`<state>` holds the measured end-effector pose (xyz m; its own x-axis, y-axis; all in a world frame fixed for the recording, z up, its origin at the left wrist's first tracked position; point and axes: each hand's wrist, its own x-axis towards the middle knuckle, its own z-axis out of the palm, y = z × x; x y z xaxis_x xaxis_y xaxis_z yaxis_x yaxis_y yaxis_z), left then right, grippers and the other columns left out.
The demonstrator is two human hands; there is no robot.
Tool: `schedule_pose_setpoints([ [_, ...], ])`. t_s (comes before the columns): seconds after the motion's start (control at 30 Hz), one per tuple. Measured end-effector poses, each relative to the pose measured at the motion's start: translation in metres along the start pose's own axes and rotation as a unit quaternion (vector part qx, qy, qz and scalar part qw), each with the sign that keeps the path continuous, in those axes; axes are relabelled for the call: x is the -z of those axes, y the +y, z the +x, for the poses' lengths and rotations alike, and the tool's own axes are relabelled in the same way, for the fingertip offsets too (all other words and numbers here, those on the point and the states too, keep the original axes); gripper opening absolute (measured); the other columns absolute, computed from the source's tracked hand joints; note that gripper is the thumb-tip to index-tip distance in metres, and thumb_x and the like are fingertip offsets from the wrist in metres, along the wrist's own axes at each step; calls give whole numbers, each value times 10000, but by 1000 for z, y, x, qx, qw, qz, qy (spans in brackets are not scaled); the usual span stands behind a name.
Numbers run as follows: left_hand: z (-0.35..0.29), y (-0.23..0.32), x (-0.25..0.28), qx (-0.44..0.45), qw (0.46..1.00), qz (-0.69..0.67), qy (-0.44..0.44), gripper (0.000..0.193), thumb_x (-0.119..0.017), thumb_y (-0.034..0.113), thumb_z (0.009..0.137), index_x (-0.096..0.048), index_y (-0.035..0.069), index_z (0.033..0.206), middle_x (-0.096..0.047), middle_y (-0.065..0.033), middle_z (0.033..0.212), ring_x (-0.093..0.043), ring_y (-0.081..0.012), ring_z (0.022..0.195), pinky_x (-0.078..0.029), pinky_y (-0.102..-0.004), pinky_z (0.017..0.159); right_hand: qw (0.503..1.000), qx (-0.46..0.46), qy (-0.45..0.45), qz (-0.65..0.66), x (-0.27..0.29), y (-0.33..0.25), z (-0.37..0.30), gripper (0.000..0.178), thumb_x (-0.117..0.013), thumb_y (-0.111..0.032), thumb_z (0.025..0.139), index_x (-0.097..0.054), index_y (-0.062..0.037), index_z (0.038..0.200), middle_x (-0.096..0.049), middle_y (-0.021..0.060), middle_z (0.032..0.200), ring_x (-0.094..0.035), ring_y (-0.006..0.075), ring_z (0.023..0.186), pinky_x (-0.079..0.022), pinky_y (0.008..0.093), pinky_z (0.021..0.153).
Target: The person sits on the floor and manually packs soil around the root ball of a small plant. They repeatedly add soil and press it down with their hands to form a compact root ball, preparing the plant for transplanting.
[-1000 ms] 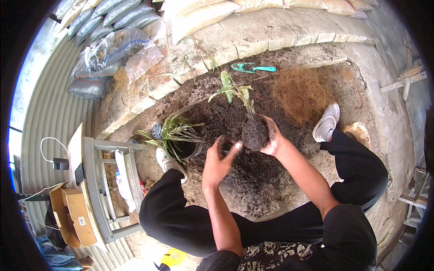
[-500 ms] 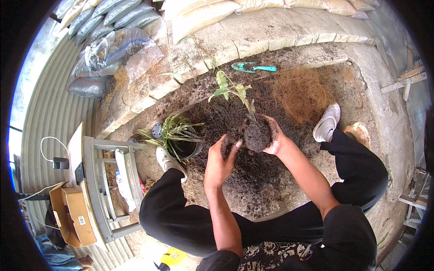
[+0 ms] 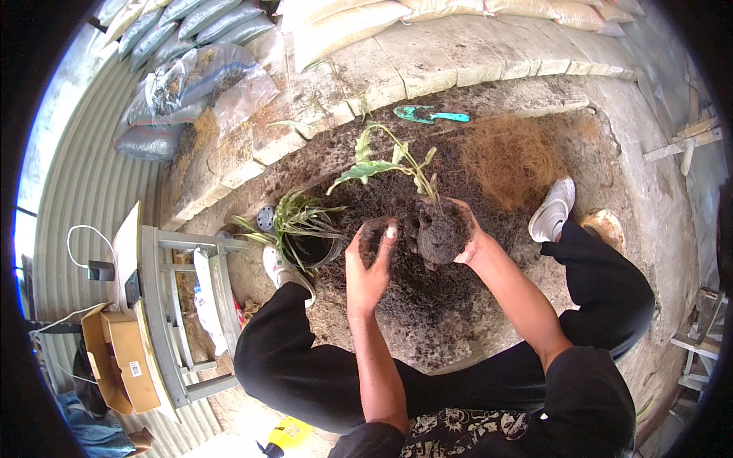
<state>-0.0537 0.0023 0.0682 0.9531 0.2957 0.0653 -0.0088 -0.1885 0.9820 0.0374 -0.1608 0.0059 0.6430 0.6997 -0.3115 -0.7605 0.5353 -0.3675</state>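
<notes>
My right hand is wrapped round the dark root ball of a leafy plant, which is held above the soil. Its green stems and wavy leaves rise from the root ball and lean to the left. My left hand is just left of the root ball and apart from it, cupped, with thumb and fingers spread. Dark soil coats its palm; whether any of it is loose cannot be told. Below both hands spreads a heap of dark soil.
A black pot with a striped-leaf plant stands at the left by my shoe. A teal hand trowel lies at the far side, with brown fibre to its right. A grey bench is at the left, and filled sacks line the back.
My left hand has drawn slightly left, away from the root ball, and its thumb has spread. The plant has turned a little, its leaves now reaching further left and lower.
</notes>
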Motion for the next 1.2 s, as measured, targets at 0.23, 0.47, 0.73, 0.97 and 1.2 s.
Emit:
schedule_pose_setpoints([
  [0.23, -2, 1, -20, -1, 999, -34, -14, 241, -699, 138, 865, -653, -18, 1042, -649, -94, 1024, -601, -155, 932, -468, -292, 849, 1000, -6, 11, -19, -9, 0, -3, 234, -505, -249, 948, -635, -72, 1029, -684, 44, 896, -677, 166, 776, -578, 338, 697],
  [0.47, -3, -3, -23, 9, 999, -7, 39, 267, -700, 172, 873, -617, -27, 1031, -672, -78, 941, -597, -132, 846, -475, -281, 801, 1000, -12, 14, -8, -10, -1, -2, 209, -534, -246, 942, -634, -90, 1038, -675, 28, 880, -675, 157, 763, -579, 331, 685],
  [0.73, 1, -20, -2, 7, 996, 36, 82, 230, -616, 211, 935, -601, -3, 1018, -629, -41, 915, -550, -121, 872, -438, -269, 816, 1000, -16, 16, 9, -10, 0, -1, 245, -520, -258, 938, -639, -73, 1046, -684, 58, 866, -686, 190, 756, -588, 357, 686],
  [0.97, 7, -22, 14, 34, 976, -17, 216, 319, -645, 174, 917, -521, 13, 1163, -561, -75, 1090, -536, -156, 986, -444, -281, 880, 1000, 12, 12, 13, -12, -1, 4, 367, -436, -295, 940, -631, -20, 1085, -690, 122, 948, -686, 251, 801, -587, 423, 725],
  [1.2, 3, -22, -22, 55, 986, -133, 89, 477, -452, 407, 984, -502, 59, 1306, -504, -116, 1335, -437, -246, 1266, -307, -385, 1086, 991, 102, 84, -26, -15, 20, 7, 390, -539, -384, 934, -584, -73, 1166, -658, 82, 1028, -653, 209, 913, -545, 361, 810],
])
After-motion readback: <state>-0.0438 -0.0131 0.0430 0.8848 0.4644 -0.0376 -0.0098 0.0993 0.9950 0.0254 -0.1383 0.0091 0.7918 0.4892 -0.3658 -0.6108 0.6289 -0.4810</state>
